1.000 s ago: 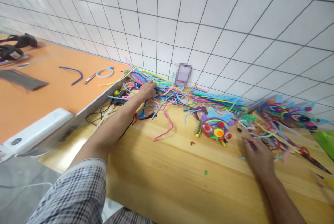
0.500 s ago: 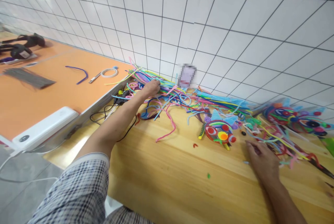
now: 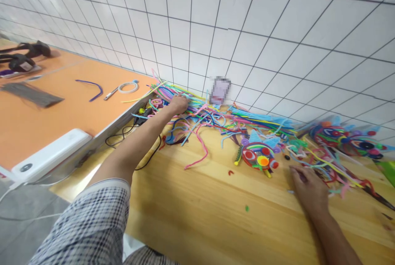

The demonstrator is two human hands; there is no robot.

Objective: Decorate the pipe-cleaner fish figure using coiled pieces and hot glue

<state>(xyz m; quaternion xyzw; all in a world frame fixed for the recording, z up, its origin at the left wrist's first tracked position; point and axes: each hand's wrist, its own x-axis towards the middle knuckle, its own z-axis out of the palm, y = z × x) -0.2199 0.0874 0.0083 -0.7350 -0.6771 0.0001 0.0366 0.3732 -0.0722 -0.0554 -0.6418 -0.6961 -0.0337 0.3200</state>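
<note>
My left hand (image 3: 179, 103) reaches into a long pile of coloured pipe cleaners (image 3: 197, 110) along the wall. Its fingers are bent down and closed among the strands; their tips are partly hidden. My right hand (image 3: 310, 189) rests on the wooden table, fingers curled in a loose fist with nothing visible in them. Just left of it lies a round mask-like pipe-cleaner figure (image 3: 258, 156) with red and yellow discs and blue points. Beyond the right hand lie tangled pipe cleaners (image 3: 327, 166). A loose pink pipe cleaner (image 3: 202, 145) curls toward the table's middle.
A phone (image 3: 220, 91) leans on the tiled wall. More finished figures (image 3: 345, 139) stand at the right, near dark scissors (image 3: 381, 199). A black cable (image 3: 121, 135) runs under my left arm. The orange table (image 3: 68, 112) bears a white power strip (image 3: 52, 154) and grey strands (image 3: 32, 94).
My left hand has shifted slightly down and left within the pile, its fingers pressed lower among the strands. My right hand stays in place.
</note>
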